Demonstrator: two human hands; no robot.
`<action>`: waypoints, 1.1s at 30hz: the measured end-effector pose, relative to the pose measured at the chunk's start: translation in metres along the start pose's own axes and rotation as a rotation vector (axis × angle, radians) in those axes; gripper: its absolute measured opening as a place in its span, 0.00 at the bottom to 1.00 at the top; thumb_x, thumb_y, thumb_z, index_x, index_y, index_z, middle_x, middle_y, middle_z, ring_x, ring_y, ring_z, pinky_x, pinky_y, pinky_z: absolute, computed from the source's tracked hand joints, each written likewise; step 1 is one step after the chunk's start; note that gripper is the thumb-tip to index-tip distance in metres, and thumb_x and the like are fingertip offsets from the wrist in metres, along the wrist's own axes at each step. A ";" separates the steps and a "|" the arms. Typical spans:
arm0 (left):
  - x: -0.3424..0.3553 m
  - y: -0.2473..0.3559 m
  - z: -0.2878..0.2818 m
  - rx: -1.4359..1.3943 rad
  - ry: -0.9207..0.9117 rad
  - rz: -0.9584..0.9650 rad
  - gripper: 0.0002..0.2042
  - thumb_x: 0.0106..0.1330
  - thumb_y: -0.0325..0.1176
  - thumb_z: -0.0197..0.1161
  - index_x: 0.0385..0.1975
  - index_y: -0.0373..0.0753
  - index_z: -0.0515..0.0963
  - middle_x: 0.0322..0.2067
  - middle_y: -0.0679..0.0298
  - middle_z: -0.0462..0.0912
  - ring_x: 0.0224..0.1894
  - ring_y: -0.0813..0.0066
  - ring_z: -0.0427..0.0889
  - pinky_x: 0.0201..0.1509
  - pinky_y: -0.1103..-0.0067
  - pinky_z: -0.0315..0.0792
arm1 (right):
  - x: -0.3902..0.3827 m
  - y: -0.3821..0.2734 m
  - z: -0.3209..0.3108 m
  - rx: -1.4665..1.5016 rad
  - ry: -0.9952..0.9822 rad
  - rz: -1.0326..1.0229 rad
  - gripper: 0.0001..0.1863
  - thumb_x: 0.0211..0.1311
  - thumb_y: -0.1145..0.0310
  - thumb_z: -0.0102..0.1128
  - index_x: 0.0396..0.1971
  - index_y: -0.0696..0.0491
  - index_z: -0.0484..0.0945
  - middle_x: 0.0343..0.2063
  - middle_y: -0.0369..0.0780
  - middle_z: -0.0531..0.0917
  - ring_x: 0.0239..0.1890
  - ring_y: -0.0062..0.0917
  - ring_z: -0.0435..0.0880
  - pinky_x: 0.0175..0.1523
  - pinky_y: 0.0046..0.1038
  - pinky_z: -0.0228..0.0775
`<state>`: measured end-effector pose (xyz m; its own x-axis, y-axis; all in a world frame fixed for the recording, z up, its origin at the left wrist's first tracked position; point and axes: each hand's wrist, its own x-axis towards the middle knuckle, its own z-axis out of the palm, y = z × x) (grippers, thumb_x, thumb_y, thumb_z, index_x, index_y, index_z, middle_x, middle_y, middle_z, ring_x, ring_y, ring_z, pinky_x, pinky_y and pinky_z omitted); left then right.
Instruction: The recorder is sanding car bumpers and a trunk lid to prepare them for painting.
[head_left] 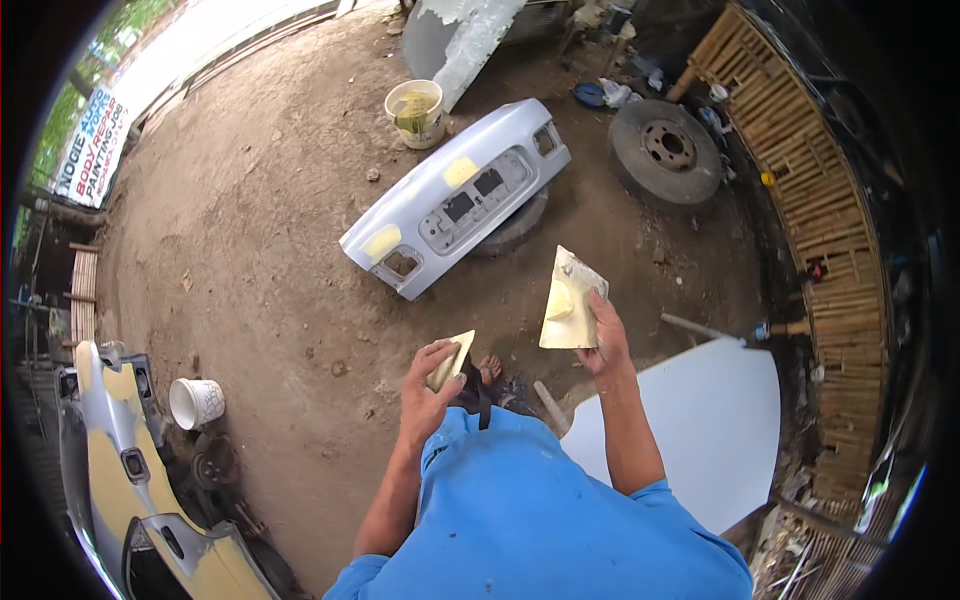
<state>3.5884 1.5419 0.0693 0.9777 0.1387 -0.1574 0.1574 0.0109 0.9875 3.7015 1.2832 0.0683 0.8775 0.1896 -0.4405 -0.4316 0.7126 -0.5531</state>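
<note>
My left hand [424,392] is closed round a flat, pale yellow putty spreader [458,357], its edge pointing up and right. In my right hand [609,340] is a pale putty board [583,275], gripped by its right side. A mound of creamy yellow putty [560,302] sits on the board. The two hands are apart, in front of my blue shirt. Beyond them a silver-grey car trunk lid [500,132] leans tilted on a tire [520,222] on the ground. Yellow filler patches [460,172] show on its panel. Neither hand touches it.
A white bucket [430,135] with yellowish contents stands behind the lid; another bucket [197,403] lies at left near a partly filler-covered car body [130,465]. A wheel [640,170] lies at right by a bamboo wall [840,330]. A white panel [700,420] lies beside me.
</note>
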 end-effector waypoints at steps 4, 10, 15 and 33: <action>0.077 0.004 0.028 0.014 0.009 0.005 0.22 0.49 0.29 0.65 0.48 0.37 0.77 0.51 0.57 0.72 0.58 0.63 0.68 0.62 0.72 0.60 | 0.073 -0.041 0.009 -0.012 -0.019 0.042 0.21 0.68 0.61 0.49 0.54 0.59 0.67 0.46 0.44 0.79 0.44 0.30 0.82 0.48 0.34 0.78; 0.198 -0.019 0.060 0.107 0.068 0.030 0.22 0.48 0.29 0.66 0.47 0.38 0.78 0.51 0.55 0.72 0.56 0.59 0.68 0.61 0.71 0.61 | 0.178 -0.088 0.015 -0.103 -0.034 0.089 0.21 0.68 0.61 0.48 0.55 0.59 0.65 0.47 0.43 0.78 0.47 0.30 0.80 0.51 0.33 0.76; 0.284 -0.015 0.085 0.070 0.134 -0.050 0.21 0.48 0.30 0.66 0.47 0.39 0.79 0.51 0.55 0.72 0.56 0.59 0.68 0.61 0.70 0.62 | 0.268 -0.125 0.013 -0.178 -0.003 0.172 0.21 0.69 0.62 0.47 0.55 0.59 0.65 0.48 0.43 0.78 0.47 0.30 0.80 0.51 0.33 0.75; 0.473 -0.050 0.175 0.717 0.423 -0.131 0.24 0.41 0.34 0.68 0.45 0.47 0.80 0.53 0.57 0.71 0.57 0.56 0.66 0.63 0.63 0.55 | 0.597 -0.121 -0.022 -0.461 -0.292 0.566 0.19 0.68 0.62 0.49 0.53 0.59 0.66 0.44 0.41 0.79 0.42 0.25 0.82 0.44 0.28 0.78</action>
<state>4.0675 1.4332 -0.0566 0.8333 0.5414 -0.1118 0.4558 -0.5586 0.6929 4.2733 1.2953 -0.1437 0.4900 0.6554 -0.5748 -0.8166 0.1143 -0.5658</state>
